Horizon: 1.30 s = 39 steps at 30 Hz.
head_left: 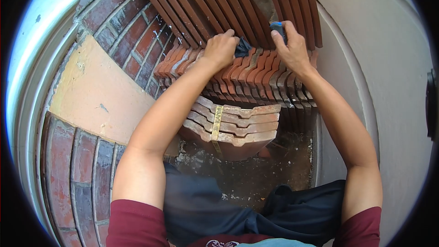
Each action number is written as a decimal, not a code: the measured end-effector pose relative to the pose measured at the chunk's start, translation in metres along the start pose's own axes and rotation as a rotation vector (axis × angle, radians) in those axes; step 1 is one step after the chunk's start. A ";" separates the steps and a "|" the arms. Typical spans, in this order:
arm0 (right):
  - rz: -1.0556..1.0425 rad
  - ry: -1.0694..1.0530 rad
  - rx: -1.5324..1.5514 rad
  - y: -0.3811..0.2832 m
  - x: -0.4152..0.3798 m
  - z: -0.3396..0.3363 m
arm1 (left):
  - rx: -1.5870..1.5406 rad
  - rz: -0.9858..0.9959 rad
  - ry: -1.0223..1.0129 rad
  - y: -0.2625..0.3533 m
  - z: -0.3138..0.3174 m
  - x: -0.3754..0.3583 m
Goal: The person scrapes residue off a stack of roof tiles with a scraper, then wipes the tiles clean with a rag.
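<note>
My right hand (292, 50) is closed around the blue handle of a putty knife (264, 3), whose flat metal blade points up and to the left. The blade is in front of a row of dark brown ribbed tiles (208, 7). My left hand (222, 48) has its fingers curled on a crumpled dark cloth (243, 47), partly hidden by the hand. Both hands are over a packed row of orange-red clay tiles (247, 71) standing on edge. Nearer to me is a small bundle of tiles (249, 126) with a yellow printed strap around it.
A brick wall (84, 160) with a pale smooth panel (98, 91) runs along the left, beside a light metal pipe (27, 123). At the right rises a smooth beige wall (398, 87). Crumbs of debris lie on the dark floor (247, 180) between my knees and the tiles.
</note>
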State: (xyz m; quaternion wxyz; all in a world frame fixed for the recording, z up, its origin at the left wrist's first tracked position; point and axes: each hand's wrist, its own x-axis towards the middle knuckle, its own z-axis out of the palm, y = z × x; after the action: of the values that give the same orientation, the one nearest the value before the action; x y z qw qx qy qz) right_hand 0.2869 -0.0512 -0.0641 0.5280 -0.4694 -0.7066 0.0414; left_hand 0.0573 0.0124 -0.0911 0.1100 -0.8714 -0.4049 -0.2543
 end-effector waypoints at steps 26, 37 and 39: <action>0.059 -0.338 0.056 -0.062 0.038 0.075 | -1.537 -0.842 0.495 -0.027 -0.045 0.030; -0.010 -0.283 0.116 -0.053 0.036 0.075 | -1.479 -0.841 0.523 -0.033 -0.036 0.032; -0.074 -0.230 0.089 -0.053 0.048 0.079 | -1.487 -0.760 0.555 -0.045 -0.040 0.040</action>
State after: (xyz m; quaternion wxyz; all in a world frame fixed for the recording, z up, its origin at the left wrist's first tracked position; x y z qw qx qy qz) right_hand 0.1922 -0.0123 -0.0359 0.4647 -0.4114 -0.7767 0.1070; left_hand 0.0309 0.0514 -0.0371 -0.4836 -0.4302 -0.3556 -0.6742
